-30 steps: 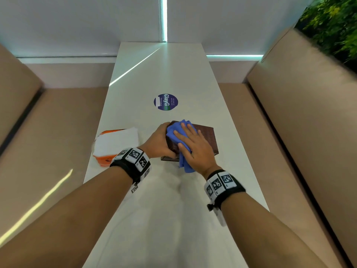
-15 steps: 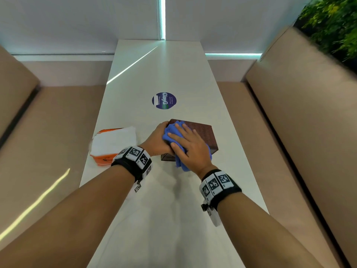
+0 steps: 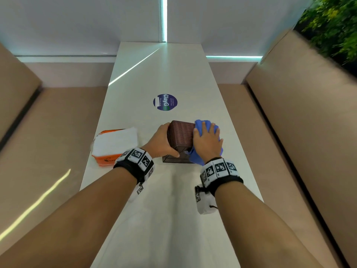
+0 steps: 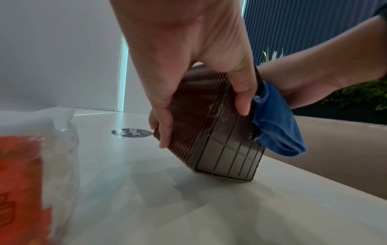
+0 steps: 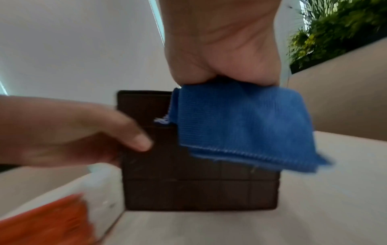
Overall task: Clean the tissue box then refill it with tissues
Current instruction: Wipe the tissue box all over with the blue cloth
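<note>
A dark brown woven tissue box (image 3: 180,139) (image 4: 209,132) (image 5: 188,182) stands tipped on one side on the white table (image 3: 173,209), its gridded underside facing me. My left hand (image 3: 164,141) (image 4: 199,82) grips its left side, thumb on the underside and fingers around the woven wall. My right hand (image 3: 207,141) (image 5: 222,54) presses a blue cloth (image 3: 204,125) (image 4: 276,126) (image 5: 240,127) flat against the box's right side. A pack of white tissues in orange wrapping (image 3: 114,145) (image 4: 31,157) (image 5: 52,220) lies to the left.
A round dark sticker (image 3: 165,102) lies on the table beyond the box. Beige benches (image 3: 48,142) run along both sides of the narrow table. A green plant wall (image 3: 332,22) rises at the upper right.
The box has been tipped up from lying flat onto its side. My right hand and the blue cloth have moved from the box's left part to its right side.
</note>
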A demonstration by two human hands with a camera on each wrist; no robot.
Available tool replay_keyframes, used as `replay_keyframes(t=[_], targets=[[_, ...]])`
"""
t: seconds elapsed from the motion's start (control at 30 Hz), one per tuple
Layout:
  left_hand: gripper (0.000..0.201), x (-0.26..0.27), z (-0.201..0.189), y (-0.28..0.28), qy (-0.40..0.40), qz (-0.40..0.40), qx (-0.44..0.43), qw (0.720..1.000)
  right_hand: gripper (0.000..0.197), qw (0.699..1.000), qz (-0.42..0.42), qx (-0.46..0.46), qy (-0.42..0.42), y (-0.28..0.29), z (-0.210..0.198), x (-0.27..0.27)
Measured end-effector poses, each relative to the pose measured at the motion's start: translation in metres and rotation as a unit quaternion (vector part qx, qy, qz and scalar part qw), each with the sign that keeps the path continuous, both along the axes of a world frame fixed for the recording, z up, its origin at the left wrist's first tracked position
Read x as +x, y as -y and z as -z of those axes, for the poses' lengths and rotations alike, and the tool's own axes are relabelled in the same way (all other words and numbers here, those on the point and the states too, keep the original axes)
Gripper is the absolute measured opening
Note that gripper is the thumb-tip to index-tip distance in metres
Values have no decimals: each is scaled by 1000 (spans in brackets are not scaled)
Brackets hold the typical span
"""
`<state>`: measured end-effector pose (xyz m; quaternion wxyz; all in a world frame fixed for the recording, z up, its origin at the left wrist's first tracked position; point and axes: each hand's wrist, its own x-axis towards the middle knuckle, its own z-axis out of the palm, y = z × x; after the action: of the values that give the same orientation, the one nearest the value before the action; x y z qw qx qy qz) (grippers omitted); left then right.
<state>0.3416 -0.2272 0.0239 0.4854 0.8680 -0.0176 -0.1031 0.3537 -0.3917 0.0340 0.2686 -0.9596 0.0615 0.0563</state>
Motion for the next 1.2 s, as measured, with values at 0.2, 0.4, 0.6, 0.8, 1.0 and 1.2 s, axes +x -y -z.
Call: replay_keyframes(t=[0.2,0.4,0.6,0.8,1.0,1.2], targets=[[61,-3,-8,5,53,35,-47,997,48,975,-188,28,114,-32,-11,-30],[98,-8,-4,-1,36,10,-22,999,48,976,-173,18,130,-13,4,-19],[108,-5,-2,-5,-25,-14,-2,1000,47,996,-58,34,58,14,11,5],[112,-8,-5,-10,-53,-20,-37,998,46,955,31,293,-42,31,4,3],[102,-11,-19,-15,-87,-52,-130,986,26,817,102,556,-111,43,-11,9],[75,-15,-27,-16,-108,-85,-258,956,41,812,162,536,-166,45,-13,11]])
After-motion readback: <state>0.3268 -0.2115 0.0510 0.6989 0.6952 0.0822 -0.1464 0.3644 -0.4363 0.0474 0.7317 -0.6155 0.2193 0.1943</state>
